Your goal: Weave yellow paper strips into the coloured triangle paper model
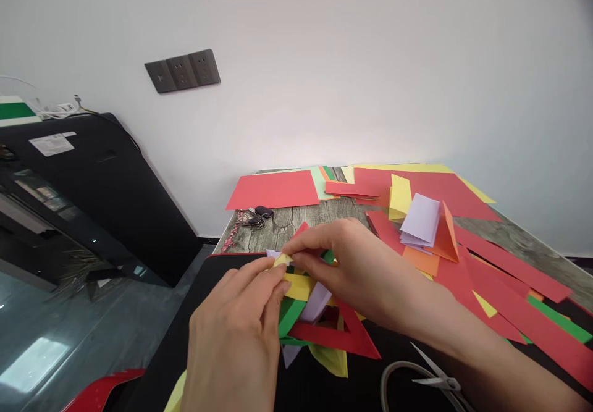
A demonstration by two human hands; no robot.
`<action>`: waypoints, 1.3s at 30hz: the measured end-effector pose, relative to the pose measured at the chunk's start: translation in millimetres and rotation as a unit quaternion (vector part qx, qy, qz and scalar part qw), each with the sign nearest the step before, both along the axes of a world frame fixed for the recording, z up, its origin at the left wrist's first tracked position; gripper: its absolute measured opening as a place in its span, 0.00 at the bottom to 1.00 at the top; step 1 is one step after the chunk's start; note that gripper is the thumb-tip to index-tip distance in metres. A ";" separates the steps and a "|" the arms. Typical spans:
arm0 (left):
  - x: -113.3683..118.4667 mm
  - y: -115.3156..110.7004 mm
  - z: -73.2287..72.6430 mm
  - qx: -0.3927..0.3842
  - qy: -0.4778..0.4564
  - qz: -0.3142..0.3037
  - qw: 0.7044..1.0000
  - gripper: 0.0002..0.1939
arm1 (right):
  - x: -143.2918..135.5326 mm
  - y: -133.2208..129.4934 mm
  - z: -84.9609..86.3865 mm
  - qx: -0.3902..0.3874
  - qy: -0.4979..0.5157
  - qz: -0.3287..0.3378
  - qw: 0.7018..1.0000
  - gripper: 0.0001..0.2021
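A multicoloured piece of folded paper strips (319, 335), in red, green, yellow and lilac, is held at my front above a black surface. My left hand (236, 319) pinches a yellow paper strip (299, 286) at the piece's upper left, thumb and fingers pressed together. Touching the same spot from the right, my right hand (340, 257) is closed with thumb and forefinger at the strip's tip. A lilac strip (316, 302) runs through the middle, and a red strip (354, 335) makes a pointed corner at the right. My fingers hide part of the pinched end.
Scissors (438, 380) lie open beneath my right forearm, beside a grey cable loop (386, 378). Red sheets (278, 189) and cut strips (519, 276) cover much of the wood-patterned table (296, 215). Folded lilac paper (420, 219) stands at the right. Keys (254, 217) lie at the left edge.
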State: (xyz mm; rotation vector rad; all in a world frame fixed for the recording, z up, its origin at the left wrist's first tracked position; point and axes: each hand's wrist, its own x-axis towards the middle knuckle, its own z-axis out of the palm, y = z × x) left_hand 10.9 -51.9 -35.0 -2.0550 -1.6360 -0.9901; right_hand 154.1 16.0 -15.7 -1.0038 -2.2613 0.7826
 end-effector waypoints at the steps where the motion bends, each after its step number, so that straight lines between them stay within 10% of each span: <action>1: 0.3 0.1 -0.3 0.000 -0.005 0.000 1.000 0.15 | -0.4 0.2 0.2 -0.003 0.001 -0.001 1.000 0.13; 19: -3.0 -9.9 -16.6 -0.064 -0.136 0.020 0.988 0.08 | -2.6 -1.0 0.5 -0.032 0.025 -0.032 0.999 0.12; 26: -15.0 -6.3 8.0 -0.163 -0.143 -0.053 0.975 0.13 | -3.9 -2.6 1.4 -0.031 0.022 -0.032 0.999 0.12; 31: -21.7 4.0 27.8 -0.352 -0.263 -0.043 0.897 0.10 | 0.6 -4.9 4.6 -0.044 0.000 -0.022 0.999 0.12; 39: -16.3 1.9 33.6 -0.383 -0.255 -0.030 0.887 0.10 | 6.6 -3.4 5.4 -0.028 -0.008 -0.009 1.000 0.10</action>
